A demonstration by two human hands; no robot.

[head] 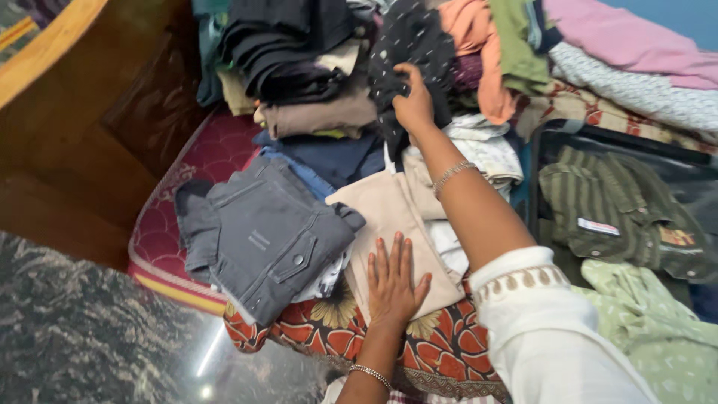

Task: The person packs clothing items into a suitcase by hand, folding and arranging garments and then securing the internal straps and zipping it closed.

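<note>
a heap of folded clothes (314,67) covers the bed, with a grey denim jacket (265,236) lying at its near left edge beside a folded beige garment (389,209). the left hand (394,284) rests flat on that beige garment, fingers spread, while the right hand (413,105) reaches further up the heap, fingers closed on a black dotted cloth (407,37).

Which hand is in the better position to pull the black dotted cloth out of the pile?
The right hand: it already grips the black dotted cloth. The left hand lies flat on the beige garment.
</note>
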